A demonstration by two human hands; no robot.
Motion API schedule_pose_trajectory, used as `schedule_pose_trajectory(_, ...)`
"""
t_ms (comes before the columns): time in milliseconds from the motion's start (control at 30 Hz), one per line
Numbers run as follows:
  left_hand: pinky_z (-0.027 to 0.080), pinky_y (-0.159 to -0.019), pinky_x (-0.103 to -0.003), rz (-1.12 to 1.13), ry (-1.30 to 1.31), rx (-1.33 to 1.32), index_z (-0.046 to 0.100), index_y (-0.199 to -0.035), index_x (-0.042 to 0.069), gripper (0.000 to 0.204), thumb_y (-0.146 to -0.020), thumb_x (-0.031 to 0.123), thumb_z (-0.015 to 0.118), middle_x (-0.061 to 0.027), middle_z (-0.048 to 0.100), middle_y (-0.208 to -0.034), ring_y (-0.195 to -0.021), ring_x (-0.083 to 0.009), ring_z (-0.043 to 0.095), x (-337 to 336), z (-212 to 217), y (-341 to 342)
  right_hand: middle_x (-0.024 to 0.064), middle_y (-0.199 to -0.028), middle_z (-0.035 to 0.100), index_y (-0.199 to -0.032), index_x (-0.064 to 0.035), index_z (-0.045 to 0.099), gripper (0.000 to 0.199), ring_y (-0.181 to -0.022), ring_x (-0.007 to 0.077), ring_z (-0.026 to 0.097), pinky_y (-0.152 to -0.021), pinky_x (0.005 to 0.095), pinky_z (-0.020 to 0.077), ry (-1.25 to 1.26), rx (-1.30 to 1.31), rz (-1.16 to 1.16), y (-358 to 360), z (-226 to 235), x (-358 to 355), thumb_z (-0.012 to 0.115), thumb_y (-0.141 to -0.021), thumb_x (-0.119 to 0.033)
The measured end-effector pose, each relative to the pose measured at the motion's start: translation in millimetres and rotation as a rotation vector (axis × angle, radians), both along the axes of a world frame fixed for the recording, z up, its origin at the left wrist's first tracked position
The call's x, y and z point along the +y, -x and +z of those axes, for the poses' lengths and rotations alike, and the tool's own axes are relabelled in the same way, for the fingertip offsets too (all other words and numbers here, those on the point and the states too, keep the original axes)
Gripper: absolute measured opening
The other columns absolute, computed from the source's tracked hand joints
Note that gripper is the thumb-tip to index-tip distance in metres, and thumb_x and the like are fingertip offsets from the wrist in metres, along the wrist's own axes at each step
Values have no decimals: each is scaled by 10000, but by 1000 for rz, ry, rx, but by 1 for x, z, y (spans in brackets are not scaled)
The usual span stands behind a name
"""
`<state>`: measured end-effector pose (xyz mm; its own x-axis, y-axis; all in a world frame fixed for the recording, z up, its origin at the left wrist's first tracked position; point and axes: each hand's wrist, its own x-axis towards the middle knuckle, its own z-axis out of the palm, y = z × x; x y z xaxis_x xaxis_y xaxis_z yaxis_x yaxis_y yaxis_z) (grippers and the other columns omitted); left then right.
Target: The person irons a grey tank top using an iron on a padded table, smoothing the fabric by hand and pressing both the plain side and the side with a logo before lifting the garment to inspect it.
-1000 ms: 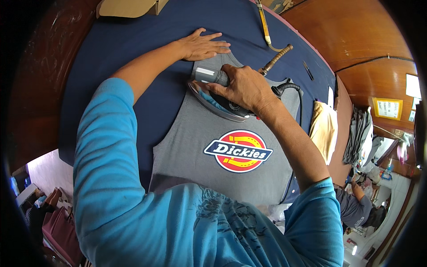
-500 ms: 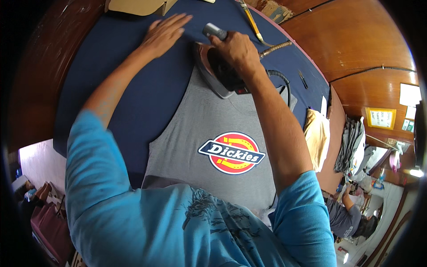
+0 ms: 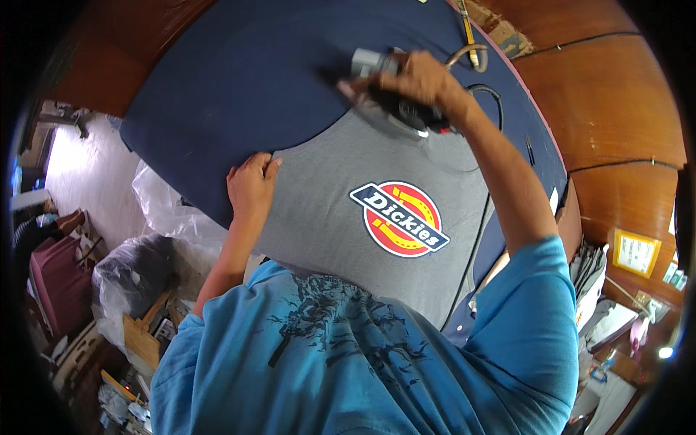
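Note:
A grey sleeveless shirt (image 3: 319, 188) lies flat, bearing a round red and yellow print (image 3: 401, 219) with a dark slanted band. My left hand (image 3: 252, 185) is closed at the shirt's left armhole corner, thumb and fingers pinching the cloth edge. Farther off, my right hand (image 3: 429, 78) wraps round the handle of a clothes iron (image 3: 406, 112), which is blurred by motion. The iron is over the shirt's upper part, by the shoulder and neckline. My right hand and forearm hide part of it.
Dark blue cloth (image 3: 239, 80) covers the table. A black cord (image 3: 500, 109) loops right of the iron. A slim black tool (image 3: 530, 150) and a yellow-and-white strip (image 3: 467, 32) lie along the far right edge, beside a wooden wall (image 3: 609, 101). Clear plastic (image 3: 167, 199) hangs at left.
My left hand has come back from the bare blue cloth near the iron to the shirt's armhole corner and closed on it. The iron, still in my right hand, has turned. The view has shifted.

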<state>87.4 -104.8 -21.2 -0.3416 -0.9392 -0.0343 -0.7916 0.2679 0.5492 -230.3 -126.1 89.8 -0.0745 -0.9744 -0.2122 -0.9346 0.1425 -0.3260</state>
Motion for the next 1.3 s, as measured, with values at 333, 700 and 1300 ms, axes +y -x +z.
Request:
schedule_pose_trajectory(333, 353, -855, -366, -75, 189, -26, 614, -876, 103, 202, -808, 293, 605, -15, 604, -939, -903, -207, 554, -13, -4, -7, 137, -600, 629, -884, -33, 648, 565, -550, 268, 644, -550, 365, 534, 11, 152, 476, -90, 6, 29, 549, -763, -576)
schedule_pose_trajectory(700, 368, -851, -428, 168, -22, 108, 567, -1105, 72, 329, -796, 169, 511, -132, 595, -1073, -1025, -310, 531, 102, -152, -112, 120, -661, 648, -911, -69, 642, 489, -645, 282, 649, -643, 382, 524, -78, 49, 611, -159, 11, 26, 583, -738, -522)
schedule_pose_trajectory(1300, 260, -1031, -415, -16, 383, 375, 383, -1305, 31, 509, -814, 80, 505, -169, 433, -1316, -1250, -313, 373, 16, -4, -34, 248, -938, 611, -1073, 42, 527, 580, -884, 333, 611, -785, 368, 464, -46, -221, -193, -66, 31, 25, 568, -780, -456)
